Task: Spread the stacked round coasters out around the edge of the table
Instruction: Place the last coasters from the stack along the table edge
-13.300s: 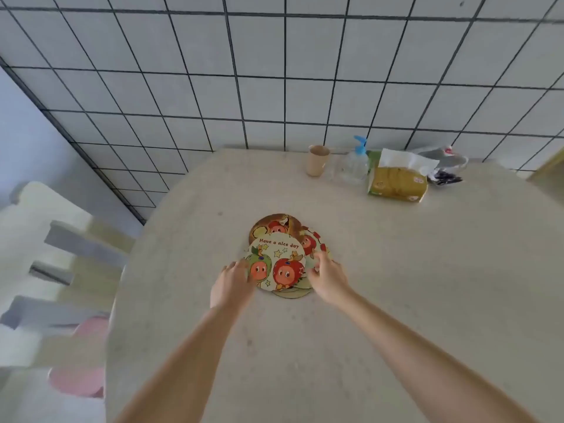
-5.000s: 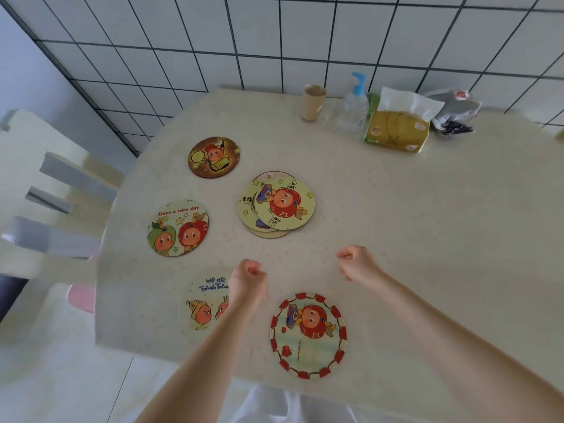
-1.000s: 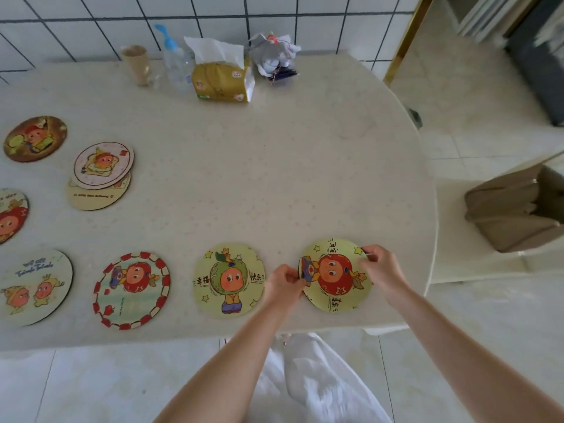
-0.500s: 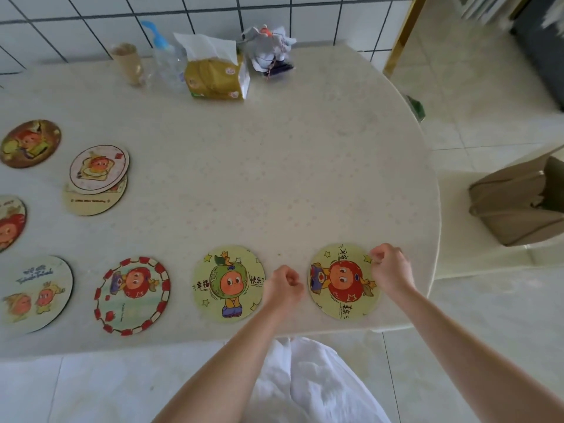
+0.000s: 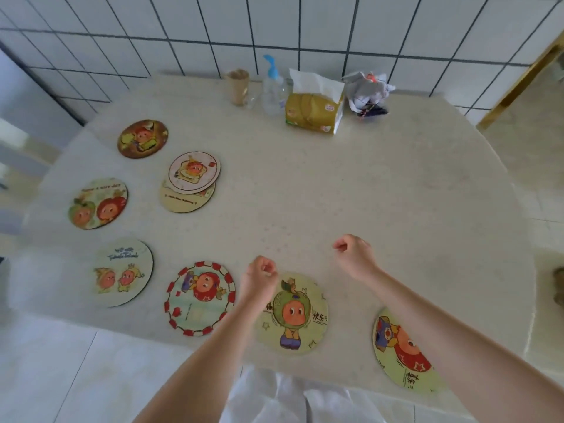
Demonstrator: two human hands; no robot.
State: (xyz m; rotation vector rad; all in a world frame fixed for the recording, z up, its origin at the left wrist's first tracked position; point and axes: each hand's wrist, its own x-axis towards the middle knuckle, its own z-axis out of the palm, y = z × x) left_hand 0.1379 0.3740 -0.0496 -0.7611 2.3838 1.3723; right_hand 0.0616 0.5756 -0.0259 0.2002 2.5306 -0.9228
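Six coasters lay singly round the left and near rim of the table [image 5: 381,193], and two remained stacked [image 5: 192,180] left of centre, well apart from my hands; I judged the step in hand to be the reach for that stack, whose top disc the next move had to lift. My left hand [image 5: 259,280] and right hand [image 5: 354,257] hovered above the near edge, fingers curled loosely shut, holding nothing.
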